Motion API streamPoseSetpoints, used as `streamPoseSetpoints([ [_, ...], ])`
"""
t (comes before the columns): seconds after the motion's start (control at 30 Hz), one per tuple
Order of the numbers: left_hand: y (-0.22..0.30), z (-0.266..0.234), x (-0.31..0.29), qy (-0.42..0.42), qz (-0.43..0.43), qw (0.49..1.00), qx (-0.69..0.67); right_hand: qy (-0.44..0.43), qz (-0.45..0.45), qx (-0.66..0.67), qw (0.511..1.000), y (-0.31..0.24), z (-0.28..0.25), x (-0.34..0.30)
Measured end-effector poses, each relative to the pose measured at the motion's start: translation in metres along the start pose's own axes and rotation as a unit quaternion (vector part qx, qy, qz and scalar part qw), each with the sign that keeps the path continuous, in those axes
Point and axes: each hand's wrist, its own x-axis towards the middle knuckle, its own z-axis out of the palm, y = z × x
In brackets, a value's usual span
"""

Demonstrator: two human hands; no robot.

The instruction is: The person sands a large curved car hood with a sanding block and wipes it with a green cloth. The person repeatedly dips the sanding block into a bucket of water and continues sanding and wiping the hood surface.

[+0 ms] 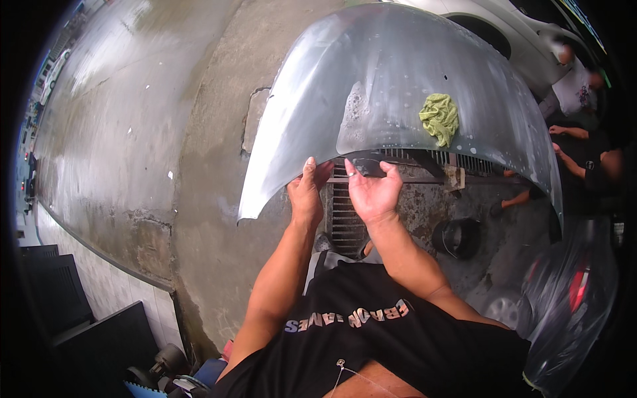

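A grey car hood (385, 73), wet and streaked, is held up in front of me, its curved near edge toward my body. White suds (356, 109) cling to it left of the middle. My left hand (307, 192) grips the near edge, thumb on top and fingers partly hidden beneath. Just to its right, my right hand (373, 194) is palm up with thumb and fingers apart, fingertips close to the edge; whether they touch it I cannot tell. A crumpled yellow-green cloth (439, 119) lies on the hood, right of my right hand.
Below the hood are a metal stand bar (411, 180), a floor drain grate (346, 219) and a black bucket (458, 237). Two people (577, 93) are at the right, near a pale car (458, 8). Clear plastic sheeting (570, 305) hangs lower right; dark panels (109, 345) stand lower left.
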Motion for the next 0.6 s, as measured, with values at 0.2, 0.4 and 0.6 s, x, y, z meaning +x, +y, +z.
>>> streamPoseSetpoints([
  [0.2,0.012,0.001,-0.008,0.047,0.014,0.999,0.021,0.017,-0.056,-0.020,0.998,-0.031,0.005,-0.003],
  [0.4,0.010,0.009,-0.005,0.050,0.033,0.998,0.031,0.011,-0.016,0.018,1.000,0.006,-0.014,0.009],
  [0.6,0.014,-0.006,-0.008,0.074,-0.009,0.997,0.012,0.075,-0.194,0.014,0.978,-0.118,0.001,0.009],
])
